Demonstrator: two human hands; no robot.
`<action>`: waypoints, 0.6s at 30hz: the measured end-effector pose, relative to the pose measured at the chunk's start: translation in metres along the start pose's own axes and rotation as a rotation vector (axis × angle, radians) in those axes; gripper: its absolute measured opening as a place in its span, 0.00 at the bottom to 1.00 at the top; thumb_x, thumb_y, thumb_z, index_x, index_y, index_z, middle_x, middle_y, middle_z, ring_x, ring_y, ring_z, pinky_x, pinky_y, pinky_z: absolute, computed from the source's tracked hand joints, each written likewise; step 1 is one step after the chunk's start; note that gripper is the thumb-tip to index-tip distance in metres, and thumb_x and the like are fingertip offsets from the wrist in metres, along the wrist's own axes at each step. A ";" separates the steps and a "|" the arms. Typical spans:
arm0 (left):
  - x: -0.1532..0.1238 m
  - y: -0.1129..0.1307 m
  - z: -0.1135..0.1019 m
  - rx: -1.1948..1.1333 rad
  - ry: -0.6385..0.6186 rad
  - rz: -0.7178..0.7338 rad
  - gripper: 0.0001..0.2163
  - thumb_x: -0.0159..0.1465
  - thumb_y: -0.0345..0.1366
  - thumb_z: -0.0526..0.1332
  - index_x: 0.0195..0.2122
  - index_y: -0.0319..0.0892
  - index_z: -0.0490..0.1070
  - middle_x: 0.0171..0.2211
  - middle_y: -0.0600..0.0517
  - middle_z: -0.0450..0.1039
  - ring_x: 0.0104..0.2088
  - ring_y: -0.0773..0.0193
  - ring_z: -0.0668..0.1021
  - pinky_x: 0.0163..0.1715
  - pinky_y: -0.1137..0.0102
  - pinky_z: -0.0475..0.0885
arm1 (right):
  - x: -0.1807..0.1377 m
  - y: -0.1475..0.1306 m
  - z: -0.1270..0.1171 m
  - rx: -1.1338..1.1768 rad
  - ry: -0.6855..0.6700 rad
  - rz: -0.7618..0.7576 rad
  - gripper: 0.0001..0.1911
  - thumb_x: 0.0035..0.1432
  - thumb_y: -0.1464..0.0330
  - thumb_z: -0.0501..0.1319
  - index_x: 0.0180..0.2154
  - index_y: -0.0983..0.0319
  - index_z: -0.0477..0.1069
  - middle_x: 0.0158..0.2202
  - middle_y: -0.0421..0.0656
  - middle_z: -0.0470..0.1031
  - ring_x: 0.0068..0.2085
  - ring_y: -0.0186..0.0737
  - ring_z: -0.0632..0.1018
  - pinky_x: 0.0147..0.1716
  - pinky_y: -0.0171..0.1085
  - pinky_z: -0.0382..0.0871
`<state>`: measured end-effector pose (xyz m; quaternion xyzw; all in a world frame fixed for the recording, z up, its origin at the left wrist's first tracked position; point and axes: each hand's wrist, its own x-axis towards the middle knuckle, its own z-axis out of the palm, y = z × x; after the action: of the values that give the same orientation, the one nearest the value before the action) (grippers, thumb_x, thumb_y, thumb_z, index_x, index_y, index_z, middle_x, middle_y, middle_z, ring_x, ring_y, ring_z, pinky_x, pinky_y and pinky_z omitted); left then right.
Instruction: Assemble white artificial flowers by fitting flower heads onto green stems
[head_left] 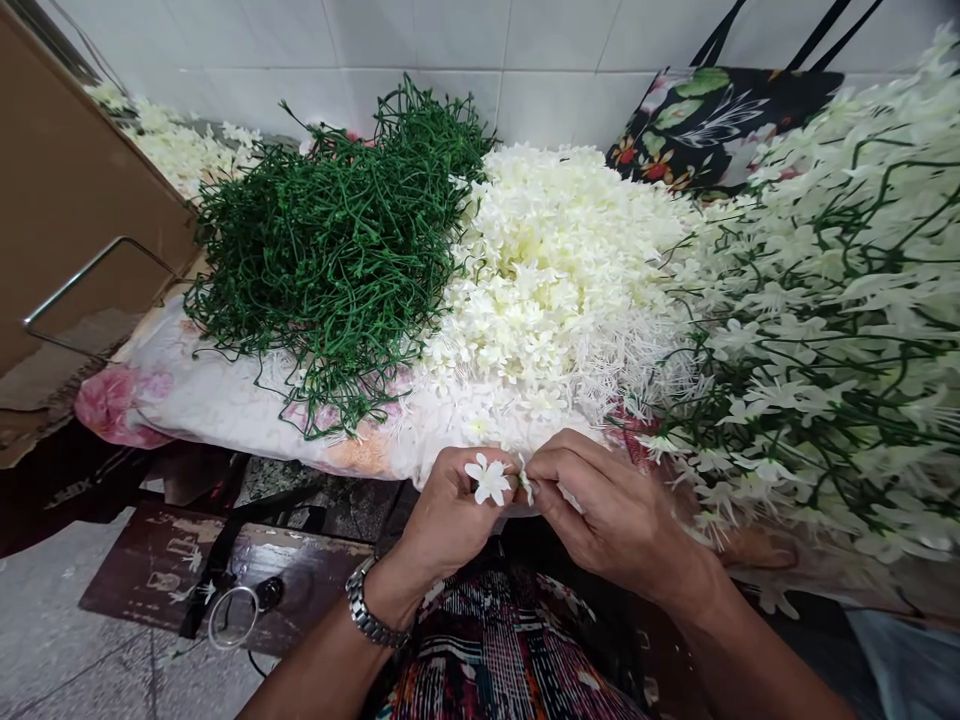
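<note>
Just above my lap, both hands meet at the near edge of the cloth-covered surface. My left hand (pixel 459 505), a metal watch (pixel 367 605) on its wrist, is closed on a white artificial flower (pixel 489 480) whose petals face up. My right hand (pixel 596 500) pinches a second small white artificial flower (pixel 526 482), seen edge-on and close to the left fingertips. Any stem between the fingers is hidden. Beyond the hands lie a heap of loose white blossoms (pixel 540 290), some thin white stamens (pixel 637 360) and a tangled pile of green plastic stems (pixel 330 240).
Finished-looking white flower sprays (pixel 840 330) with green stems are heaped at the right. A black floral bag (pixel 720 130) leans on the tiled wall (pixel 420 40). At left stands a cardboard box (pixel 75 180); below it are a wooden bench (pixel 300 570) and a clear ring (pixel 233 617).
</note>
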<state>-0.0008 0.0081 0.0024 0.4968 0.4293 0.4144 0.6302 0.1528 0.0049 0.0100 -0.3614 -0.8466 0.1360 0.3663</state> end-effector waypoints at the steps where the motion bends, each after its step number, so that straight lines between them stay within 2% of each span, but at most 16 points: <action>1: 0.000 -0.001 0.000 0.003 0.001 -0.005 0.10 0.50 0.31 0.57 0.14 0.40 0.59 0.15 0.58 0.54 0.19 0.72 0.57 0.18 0.75 0.53 | 0.000 0.000 0.000 0.004 0.000 -0.001 0.08 0.60 0.78 0.51 0.33 0.64 0.66 0.26 0.43 0.68 0.30 0.36 0.71 0.28 0.34 0.68; 9: 0.000 0.004 -0.001 0.054 -0.045 0.003 0.09 0.51 0.32 0.57 0.15 0.40 0.61 0.15 0.57 0.56 0.20 0.72 0.59 0.18 0.75 0.55 | -0.001 -0.001 -0.001 -0.016 -0.005 -0.020 0.08 0.60 0.78 0.51 0.33 0.63 0.66 0.26 0.43 0.69 0.30 0.36 0.71 0.28 0.35 0.68; 12: 0.000 0.007 -0.001 0.069 -0.064 -0.029 0.10 0.52 0.34 0.58 0.16 0.40 0.61 0.16 0.57 0.56 0.20 0.71 0.59 0.18 0.75 0.56 | -0.001 -0.001 -0.005 0.032 0.008 0.026 0.08 0.61 0.76 0.52 0.33 0.62 0.67 0.26 0.42 0.69 0.29 0.36 0.71 0.27 0.34 0.68; 15: -0.002 0.003 -0.001 0.054 -0.057 -0.055 0.10 0.53 0.37 0.60 0.19 0.40 0.65 0.17 0.56 0.59 0.20 0.70 0.62 0.19 0.75 0.59 | -0.003 -0.001 -0.010 0.082 0.029 0.057 0.06 0.60 0.76 0.54 0.34 0.62 0.68 0.28 0.42 0.71 0.30 0.35 0.72 0.27 0.34 0.68; 18: -0.004 -0.002 -0.003 0.092 -0.044 0.003 0.10 0.56 0.38 0.60 0.21 0.39 0.67 0.18 0.55 0.61 0.21 0.69 0.64 0.20 0.74 0.61 | -0.004 -0.002 -0.015 0.068 0.055 0.053 0.06 0.58 0.77 0.56 0.36 0.62 0.68 0.29 0.43 0.71 0.31 0.36 0.72 0.28 0.35 0.68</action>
<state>-0.0049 0.0050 0.0003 0.5347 0.4332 0.3843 0.6154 0.1640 0.0001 0.0191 -0.3747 -0.8211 0.1644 0.3979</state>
